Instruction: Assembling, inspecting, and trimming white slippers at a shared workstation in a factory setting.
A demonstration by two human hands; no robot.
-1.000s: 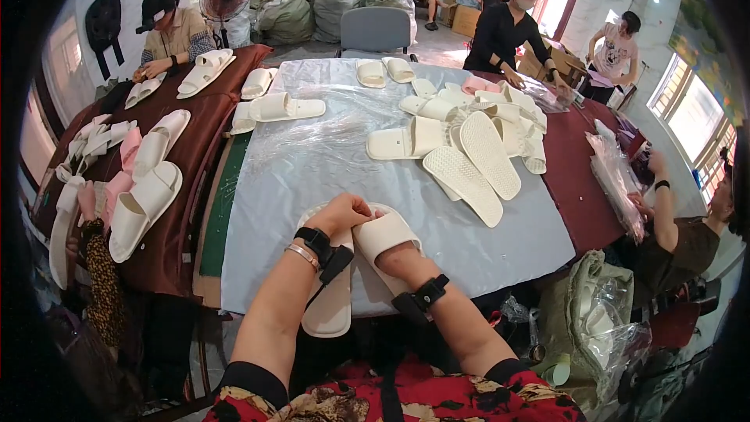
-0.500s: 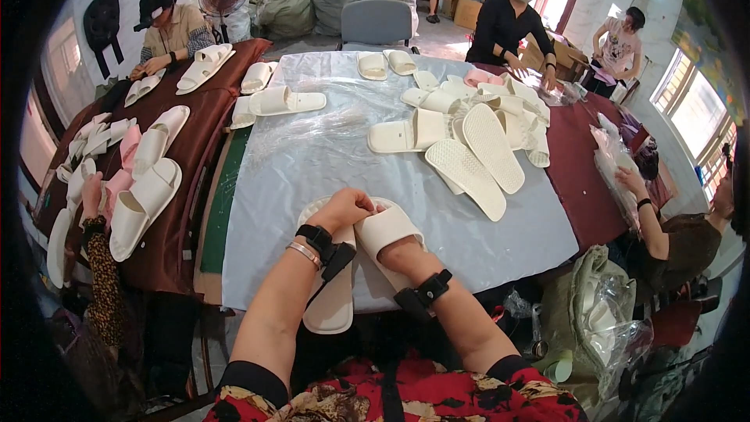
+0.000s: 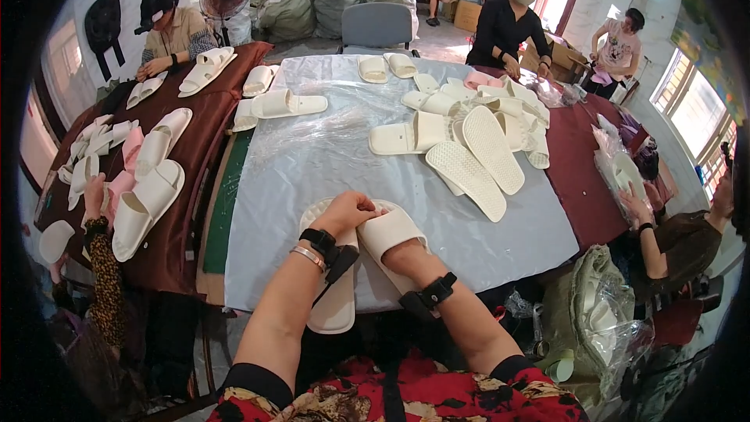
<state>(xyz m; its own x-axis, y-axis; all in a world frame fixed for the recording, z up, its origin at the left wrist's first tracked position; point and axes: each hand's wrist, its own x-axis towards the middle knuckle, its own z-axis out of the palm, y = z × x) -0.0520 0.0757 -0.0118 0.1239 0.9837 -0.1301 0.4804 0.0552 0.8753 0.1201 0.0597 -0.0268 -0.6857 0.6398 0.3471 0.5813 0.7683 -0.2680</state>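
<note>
At the near edge of the round table covered in clear plastic sheeting (image 3: pixel 328 156), 2 cream foam slide slippers lie side by side under the person's hands. The left hand (image 3: pixel 350 211) is curled into a loose fist, fingers together, resting on the toe end of the left cream slipper (image 3: pixel 336 305), whose heel hangs over the table edge towards the person. The forearm lies along this slipper, with a black wrist strap (image 3: pixel 320 241) and a metal bangle (image 3: pixel 310 258) on the wrist. The right hand (image 3: pixel 398 254) is pushed inside the wide strap of the right cream slipper (image 3: pixel 391 230), so the fingers are hidden and I cannot tell whether they are spread or closed. This slipper touches the left hand's knuckles and lies just beside the other slipper. A black band (image 3: pixel 428 295) circles the right wrist. Farther across the table sits a pile of cream slippers and ribbed soles (image 3: pixel 476 148), well apart from both hands. On the dark red cloth (image 3: pixel 172 242) to the left, more pale slippers (image 3: pixel 148 203) lie in rows.
</note>
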